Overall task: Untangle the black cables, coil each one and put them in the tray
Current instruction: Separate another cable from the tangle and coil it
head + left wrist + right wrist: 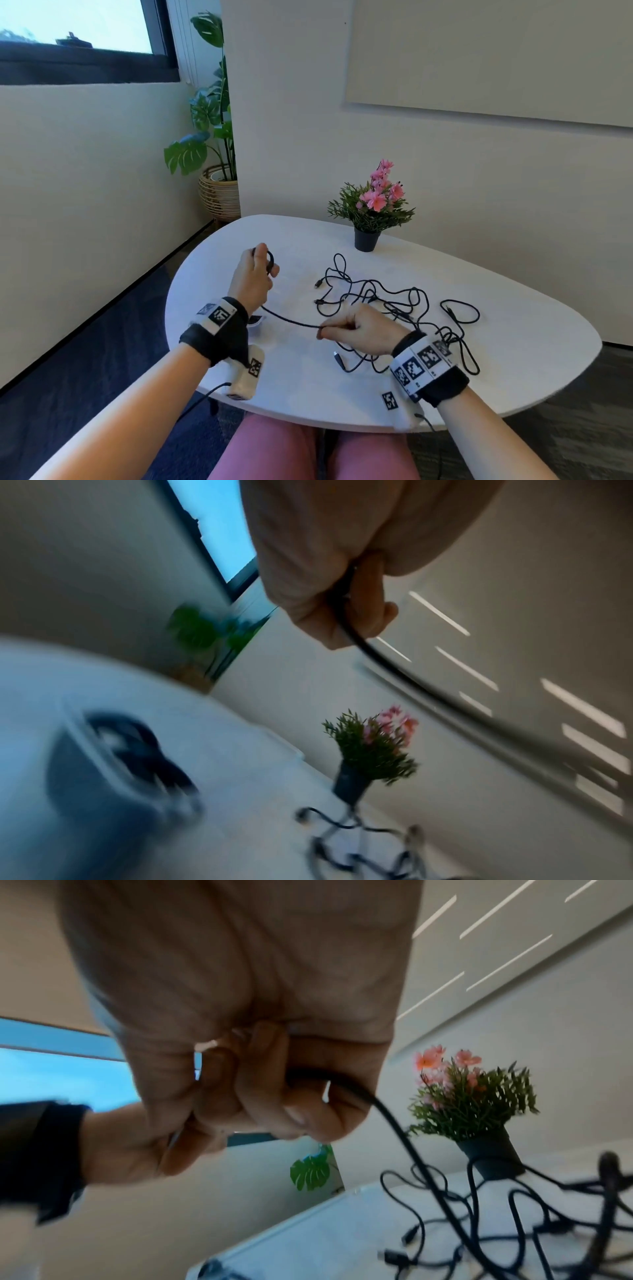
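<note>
You're at a white rounded worktop (308, 387) pushed up against a pale wall, dark carpet below, a window (75, 27) off to your upper left. One big leafy plant (209, 113) stands in a wicker basket on the floor in the corner, and one small pot of pink flowers (371, 205) sits at the worktop's far side.

Two hands up, both busy. Your left hand (253, 274) is raised above the worktop's left part, fingers curled round a small loop of cable (291, 321); the left wrist view shows the black line running out of that fist. Your right hand (356, 330) pinches the same cable just above the worktop, thumb and fingers closed on it. Between the two hands the cable sags in one shallow arc, clear of the surface.

To the right of your right hand lies the tangle (394, 308): black cables looped over each other across the worktop's middle and right. How many are in there I can't tell; several plug ends poke out on its left and near side.

The tray (103, 764) shows only in the left wrist view, blurred, a pale rimmed shape on the worktop under your left hand with something dark coiled inside.
</note>
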### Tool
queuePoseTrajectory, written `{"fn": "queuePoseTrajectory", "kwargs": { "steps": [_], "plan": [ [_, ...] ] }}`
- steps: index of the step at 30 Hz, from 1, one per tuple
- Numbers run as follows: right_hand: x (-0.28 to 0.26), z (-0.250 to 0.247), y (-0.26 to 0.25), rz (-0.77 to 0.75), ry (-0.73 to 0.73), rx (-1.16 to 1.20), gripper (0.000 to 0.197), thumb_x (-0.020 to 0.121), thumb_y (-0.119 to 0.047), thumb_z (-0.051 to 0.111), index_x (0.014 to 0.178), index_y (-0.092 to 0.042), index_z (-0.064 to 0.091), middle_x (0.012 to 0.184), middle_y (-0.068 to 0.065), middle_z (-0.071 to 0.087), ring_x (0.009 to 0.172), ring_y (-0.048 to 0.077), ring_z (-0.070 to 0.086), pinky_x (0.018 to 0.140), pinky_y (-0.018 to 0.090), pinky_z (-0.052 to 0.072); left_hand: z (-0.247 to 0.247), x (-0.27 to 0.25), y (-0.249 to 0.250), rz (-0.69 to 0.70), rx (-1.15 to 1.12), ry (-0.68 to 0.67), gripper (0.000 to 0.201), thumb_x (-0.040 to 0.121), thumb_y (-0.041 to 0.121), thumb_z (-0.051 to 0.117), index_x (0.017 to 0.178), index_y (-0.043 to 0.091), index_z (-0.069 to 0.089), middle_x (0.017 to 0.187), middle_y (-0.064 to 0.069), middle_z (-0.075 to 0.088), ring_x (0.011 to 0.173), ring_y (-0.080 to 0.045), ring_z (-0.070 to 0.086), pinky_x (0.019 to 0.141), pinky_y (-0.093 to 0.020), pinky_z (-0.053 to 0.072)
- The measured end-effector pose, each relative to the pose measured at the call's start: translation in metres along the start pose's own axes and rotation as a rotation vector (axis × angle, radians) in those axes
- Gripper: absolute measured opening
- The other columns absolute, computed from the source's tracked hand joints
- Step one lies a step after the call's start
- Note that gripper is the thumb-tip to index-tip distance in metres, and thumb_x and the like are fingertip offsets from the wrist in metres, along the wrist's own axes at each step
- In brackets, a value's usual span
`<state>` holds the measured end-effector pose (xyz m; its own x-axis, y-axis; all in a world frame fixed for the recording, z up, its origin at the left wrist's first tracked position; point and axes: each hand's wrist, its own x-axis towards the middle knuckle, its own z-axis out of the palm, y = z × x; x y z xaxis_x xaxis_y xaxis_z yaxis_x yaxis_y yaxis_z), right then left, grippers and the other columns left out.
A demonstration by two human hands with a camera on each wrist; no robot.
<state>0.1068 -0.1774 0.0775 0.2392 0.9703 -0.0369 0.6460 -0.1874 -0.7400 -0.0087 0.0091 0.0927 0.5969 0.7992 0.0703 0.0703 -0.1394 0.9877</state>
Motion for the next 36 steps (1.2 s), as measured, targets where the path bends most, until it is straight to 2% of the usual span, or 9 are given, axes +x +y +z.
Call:
{"fn": "queuePoseTrajectory", "kwargs": {
  "steps": [3, 7, 14, 17, 21, 24, 28, 31, 36],
  "plan": [
    [0.0, -0.022, -0.009, -0.061, 0.114, 0.035, 0.016, 0.089, -0.018, 0.064, 0.092, -0.008, 0.075, 0.064, -0.014, 0.065, 0.056, -0.006, 0.053, 0.062, 0.012, 0.038, 0.003, -0.007, -0.005, 0.197, 0.54, -0.119, 0.044, 0.103, 0.032, 0.023, 0.093, 0.007, 0.058, 0.072, -0.002, 0.062, 0.071, -0.023, 0.055, 0.07, -0.032, 0.039],
    [0.008, -0.038, -0.015, -0.13, 0.335, 0.09, 0.012, 0.084, -0.014, 0.069, 0.091, -0.007, 0.076, 0.08, -0.01, 0.072, 0.075, -0.004, 0.065, 0.074, 0.013, 0.05, 0.014, -0.023, -0.005, 0.224, 0.718, -0.397, 0.068, 0.099, 0.048, 0.013, 0.08, 0.015, 0.069, 0.069, 0.001, 0.069, 0.066, -0.011, 0.058, 0.069, -0.023, 0.04],
    [0.024, -0.036, 0.007, -0.053, 0.605, 0.319, 0.002, 0.079, -0.017, 0.074, 0.08, -0.015, 0.073, 0.075, -0.001, 0.071, 0.07, 0.003, 0.062, 0.072, 0.015, 0.049, 0.017, -0.034, 0.001, 0.181, 0.37, -0.554, 0.03, 0.088, 0.044, 0.057, 0.074, 0.019, 0.063, 0.06, 0.007, 0.05, 0.058, -0.009, 0.046, 0.062, -0.022, 0.038],
    [0.027, -0.024, 0.013, -0.023, 0.607, 0.36, 0.011, 0.086, -0.019, 0.066, 0.085, -0.01, 0.072, 0.061, -0.007, 0.063, 0.059, 0.003, 0.056, 0.061, 0.015, 0.045, 0.017, -0.035, 0.008, 0.16, 0.053, -0.491, 0.03, 0.1, 0.025, 0.04, 0.079, 0.013, 0.057, 0.064, 0.001, 0.048, 0.059, -0.006, 0.047, 0.065, -0.021, 0.04],
    [0.03, -0.003, 0.02, 0.043, 0.544, 0.413, 0.022, 0.097, -0.021, 0.05, 0.086, -0.016, 0.068, 0.052, -0.006, 0.044, 0.045, 0.009, 0.038, 0.047, 0.022, 0.031, 0.016, -0.025, 0.007, -0.06, -0.51, -0.311, 0.04, 0.103, 0.033, 0.028, 0.1, 0.006, 0.057, 0.118, -0.009, 0.064, 0.112, -0.017, 0.06, 0.096, -0.037, 0.048],
    [0.026, 0.014, 0.017, 0.045, 0.366, 0.345, 0.024, 0.098, -0.019, 0.048, 0.095, -0.008, 0.069, 0.048, -0.013, 0.043, 0.039, 0.0, 0.038, 0.046, 0.013, 0.031, 0.013, -0.012, 0.01, -0.12, -0.685, -0.202, 0.047, 0.103, 0.041, 0.019, 0.11, 0.006, 0.049, 0.128, -0.011, 0.06, 0.12, -0.025, 0.056, 0.102, -0.044, 0.041],
    [0.02, 0.025, 0.008, -0.033, 0.143, 0.125, 0.023, 0.096, -0.022, 0.053, 0.109, -0.014, 0.069, 0.051, -0.015, 0.049, 0.047, -0.001, 0.044, 0.052, 0.01, 0.034, 0.007, -0.007, 0.013, -0.159, -0.73, -0.084, 0.039, 0.103, 0.04, 0.022, 0.093, 0.012, 0.048, 0.089, -0.006, 0.065, 0.086, -0.023, 0.07, 0.081, -0.049, 0.054],
    [0.018, 0.018, -0.003, -0.067, 0.1, 0.066, 0.021, 0.094, -0.023, 0.056, 0.106, -0.015, 0.071, 0.047, -0.016, 0.05, 0.045, 0.001, 0.041, 0.05, 0.012, 0.031, 0.002, -0.009, 0.013, -0.178, -0.571, 0.017, 0.035, 0.101, 0.041, 0.029, 0.085, 0.016, 0.046, 0.072, -0.001, 0.051, 0.046, -0.009, 0.045, 0.043, -0.021, 0.041],
    [0.014, -0.006, -0.024, -0.163, 0.152, 0.045, 0.014, 0.086, -0.018, 0.067, 0.087, -0.007, 0.075, 0.062, -0.01, 0.061, 0.054, 0.0, 0.051, 0.056, 0.015, 0.04, -0.002, -0.008, 0.0, -0.066, 0.062, -0.081, 0.037, 0.101, 0.044, 0.025, 0.093, 0.013, 0.044, 0.077, -0.003, 0.062, 0.048, -0.014, 0.037, 0.043, -0.022, 0.028]
  ]
}}
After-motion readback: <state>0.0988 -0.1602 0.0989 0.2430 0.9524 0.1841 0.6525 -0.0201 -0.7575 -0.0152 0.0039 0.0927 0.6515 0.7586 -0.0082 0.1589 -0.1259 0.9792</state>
